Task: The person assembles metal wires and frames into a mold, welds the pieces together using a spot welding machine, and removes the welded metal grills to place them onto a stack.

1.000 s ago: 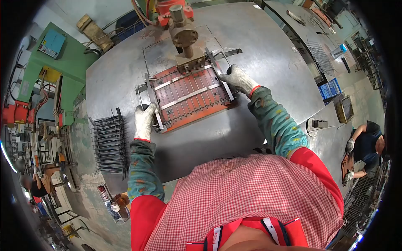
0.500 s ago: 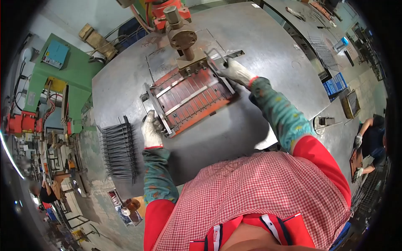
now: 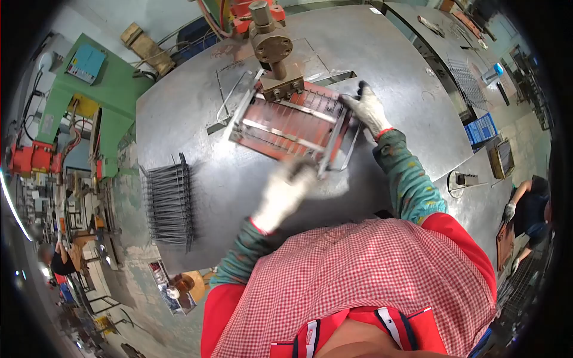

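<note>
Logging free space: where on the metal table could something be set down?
Bare metal table shows right of the right hand, out to the table edge. Another patch lies between the dark wire stack and the red jig. Crowded: the jig, with the press head at its far edge and the left hand close by.

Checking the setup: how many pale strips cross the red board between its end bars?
2 on the red board: a far strip, by the machine head; a near strip, lower down. The head may hide others.
</note>
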`<state>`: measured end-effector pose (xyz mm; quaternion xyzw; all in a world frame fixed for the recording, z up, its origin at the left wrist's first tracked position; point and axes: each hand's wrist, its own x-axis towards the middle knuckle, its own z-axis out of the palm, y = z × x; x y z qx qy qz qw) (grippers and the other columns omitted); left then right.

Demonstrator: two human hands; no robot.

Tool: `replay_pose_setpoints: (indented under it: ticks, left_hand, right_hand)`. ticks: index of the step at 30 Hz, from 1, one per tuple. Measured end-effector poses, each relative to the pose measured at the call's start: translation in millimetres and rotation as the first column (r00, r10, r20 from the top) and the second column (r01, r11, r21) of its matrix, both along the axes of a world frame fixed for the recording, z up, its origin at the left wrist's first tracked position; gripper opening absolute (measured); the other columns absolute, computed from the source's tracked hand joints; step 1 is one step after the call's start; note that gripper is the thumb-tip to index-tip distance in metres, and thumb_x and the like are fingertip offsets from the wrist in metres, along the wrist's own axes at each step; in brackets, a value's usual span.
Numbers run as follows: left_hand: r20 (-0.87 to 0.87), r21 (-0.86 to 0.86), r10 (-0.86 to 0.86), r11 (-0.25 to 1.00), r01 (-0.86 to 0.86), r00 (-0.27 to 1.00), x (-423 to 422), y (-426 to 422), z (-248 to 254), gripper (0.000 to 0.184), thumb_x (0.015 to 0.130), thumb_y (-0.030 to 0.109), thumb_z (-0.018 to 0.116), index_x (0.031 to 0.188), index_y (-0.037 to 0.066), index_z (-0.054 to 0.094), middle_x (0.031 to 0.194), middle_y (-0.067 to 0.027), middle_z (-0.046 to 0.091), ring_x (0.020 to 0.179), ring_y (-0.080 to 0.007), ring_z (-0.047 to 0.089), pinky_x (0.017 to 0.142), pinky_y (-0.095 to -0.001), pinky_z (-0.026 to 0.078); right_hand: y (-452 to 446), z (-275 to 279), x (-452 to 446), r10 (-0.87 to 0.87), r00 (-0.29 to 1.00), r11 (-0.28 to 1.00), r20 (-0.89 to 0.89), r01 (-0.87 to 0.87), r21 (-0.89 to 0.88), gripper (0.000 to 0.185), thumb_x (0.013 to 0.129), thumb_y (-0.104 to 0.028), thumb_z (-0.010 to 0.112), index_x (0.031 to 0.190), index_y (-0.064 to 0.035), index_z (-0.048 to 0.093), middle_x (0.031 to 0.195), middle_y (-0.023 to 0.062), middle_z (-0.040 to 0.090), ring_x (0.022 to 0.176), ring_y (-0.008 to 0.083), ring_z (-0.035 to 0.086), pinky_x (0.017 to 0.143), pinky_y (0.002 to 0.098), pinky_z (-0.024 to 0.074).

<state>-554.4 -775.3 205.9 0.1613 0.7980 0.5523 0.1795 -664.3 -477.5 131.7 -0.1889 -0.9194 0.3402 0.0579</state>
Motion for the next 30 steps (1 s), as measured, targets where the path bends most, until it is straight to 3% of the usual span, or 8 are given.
replay_pose_setpoints:
  ticks: [2, 5, 9, 12, 13, 21, 23, 30]
  left_hand:
    - [-0.07, 0.193, 0.487, 0.863, -0.467, 0.871, -41, -16, -4, 0.042, 0.086, 0.021, 0.065, 0.121, -0.001, 0.054, 0.107, -0.018, 0.063, 0.098, -0.0258, 0.061, 0.086, -0.0357, 0.048]
    - [-0.46, -0.304, 0.611, 0.573, -0.761, 0.644, -106, -56, -38, 0.066, 0.078, 0.039, 0.07, 0.124, -0.003, 0.049, 0.112, -0.0232, 0.062, 0.106, -0.0345, 0.059, 0.091, -0.0408, 0.046]
    - [-0.077, -0.455, 0.534, 0.733, -0.506, 0.842, -103, -54, -41, 0.063, 0.069, 0.044, 0.073, 0.111, 0.001, 0.054, 0.102, -0.0206, 0.065, 0.097, -0.0351, 0.063, 0.086, -0.0414, 0.048]
    - [-0.087, -0.385, 0.595, 0.72, -0.578, 0.799, -91, -51, -47, 0.054, 0.07, 0.039, 0.073, 0.105, 0.002, 0.054, 0.095, -0.0181, 0.066, 0.09, -0.0324, 0.064, 0.081, -0.0408, 0.049]
    - [-0.079, -0.393, 0.596, 0.718, -0.574, 0.799, -88, -50, -51, 0.054, 0.07, 0.039, 0.073, 0.105, 0.002, 0.054, 0.095, -0.0181, 0.066, 0.09, -0.0324, 0.064, 0.081, -0.0408, 0.049]
    - [0.041, -0.268, 0.615, 0.766, -0.584, 0.788, -94, -45, -59, 0.054, 0.072, 0.036, 0.073, 0.106, 0.0, 0.052, 0.093, -0.0173, 0.064, 0.084, -0.029, 0.063, 0.076, -0.0397, 0.05]
    - [0.026, -0.273, 0.608, 0.768, -0.58, 0.793, -97, -34, -67, 0.053, 0.072, 0.036, 0.073, 0.105, 0.0, 0.052, 0.092, -0.0182, 0.064, 0.083, -0.0302, 0.064, 0.076, -0.04, 0.051]
    - [0.027, -0.207, 0.606, 0.782, -0.588, 0.795, -92, -22, -68, 0.052, 0.071, 0.036, 0.074, 0.101, -0.001, 0.053, 0.088, -0.0177, 0.063, 0.081, -0.0298, 0.063, 0.074, -0.0397, 0.049]
  right_hand:
    - [6, 4, 12, -0.042, 0.999, 0.994, -0.029, 0.039, -0.103, 0.088, 0.075, -0.045, 0.072, 0.137, 0.0053, 0.035, 0.119, 0.0279, 0.057, 0.112, 0.0365, 0.057, 0.094, 0.0392, 0.046]
    - [4, 8, 16, -0.066, 0.998, 0.976, 0.01, 0.067, -0.207, 0.083, 0.076, -0.04, 0.073, 0.134, 0.0078, 0.037, 0.115, 0.0261, 0.06, 0.107, 0.0331, 0.059, 0.091, 0.0385, 0.0468]
    - [22, 2, 11, 0.041, 0.987, 0.998, 0.157, -0.034, -0.044, 0.064, 0.079, -0.046, 0.066, 0.115, 0.0044, 0.052, 0.083, 0.0162, 0.063, 0.065, 0.022, 0.059, 0.057, 0.0371, 0.0476]
    - [24, 4, 4, 0.09, 0.978, 0.996, 0.189, -0.091, -0.008, 0.067, 0.08, -0.049, 0.065, 0.116, 0.0059, 0.051, 0.084, 0.018, 0.064, 0.067, 0.0228, 0.06, 0.059, 0.0367, 0.0484]
    - [22, 14, 1, 0.108, 0.97, 0.993, 0.216, -0.096, -0.065, 0.073, 0.079, -0.048, 0.067, 0.117, 0.0114, 0.051, 0.109, 0.0304, 0.061, 0.104, 0.0386, 0.06, 0.089, 0.0424, 0.0467]
    - [37, 14, -22, 0.175, 0.943, 0.984, 0.281, -0.158, -0.084, 0.066, 0.08, -0.046, 0.066, 0.111, 0.0108, 0.057, 0.098, 0.0267, 0.065, 0.09, 0.0339, 0.064, 0.079, 0.0419, 0.0481]
    - [51, 10, -20, 0.154, 0.952, 0.988, 0.266, -0.157, -0.01, 0.058, 0.08, -0.05, 0.065, 0.098, 0.0053, 0.06, 0.075, 0.0102, 0.06, 0.062, 0.0169, 0.054, 0.055, 0.0334, 0.0429]
    - [55, 26, -13, 0.132, 0.941, 0.989, 0.313, -0.102, -0.111, 0.059, 0.082, -0.051, 0.063, 0.099, 0.0056, 0.063, 0.082, 0.0137, 0.065, 0.071, 0.0198, 0.058, 0.064, 0.0359, 0.0455]
